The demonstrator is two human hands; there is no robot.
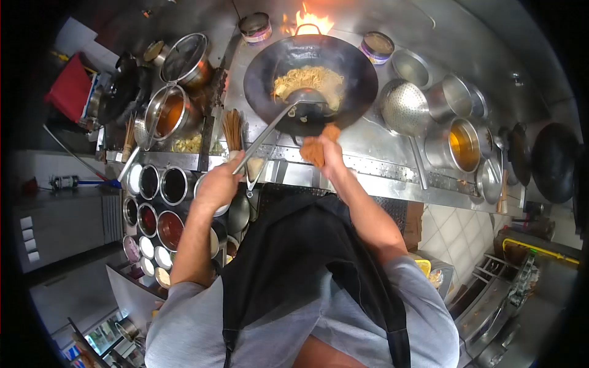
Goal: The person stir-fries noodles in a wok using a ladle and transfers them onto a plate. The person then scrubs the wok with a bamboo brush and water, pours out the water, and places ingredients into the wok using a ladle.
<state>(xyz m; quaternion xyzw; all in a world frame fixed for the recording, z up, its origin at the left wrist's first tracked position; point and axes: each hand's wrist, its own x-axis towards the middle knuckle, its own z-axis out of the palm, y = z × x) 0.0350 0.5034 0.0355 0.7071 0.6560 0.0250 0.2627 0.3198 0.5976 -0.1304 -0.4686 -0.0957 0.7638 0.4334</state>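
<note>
A long steel counter (383, 153) spans the view in front of the person, and the biggest vessel on it is a dark wok (261, 83), in the middle, with its open side up. To the far right hangs or stands another dark pan (554, 162); which of the two cannot be told. Right of the wok lies a perforated skimmer (405, 105), its handle pointing toward the person, and beyond it a steel pot (438, 146) holds amber liquid. The long-handled ladle (270, 130) slants from the left hand (218, 185) up and rightward into the wok, where its bowl sits against the near edge of the noodles. That hand is closed around the handle. The right hand (333, 157) is closed too, gripping an orange-brown cloth (313, 152) at the wok's near rim; whether a handle is under the cloth cannot be seen. The noodles (307, 80) lie in a pale, tangled heap in the middle of the wok. Orange flames (311, 23) rise just behind the wok's far rim. A bundled bamboo brush (232, 129) stands near the left hand, and a small tin (255, 27) sits beyond the wok's left side
</note>
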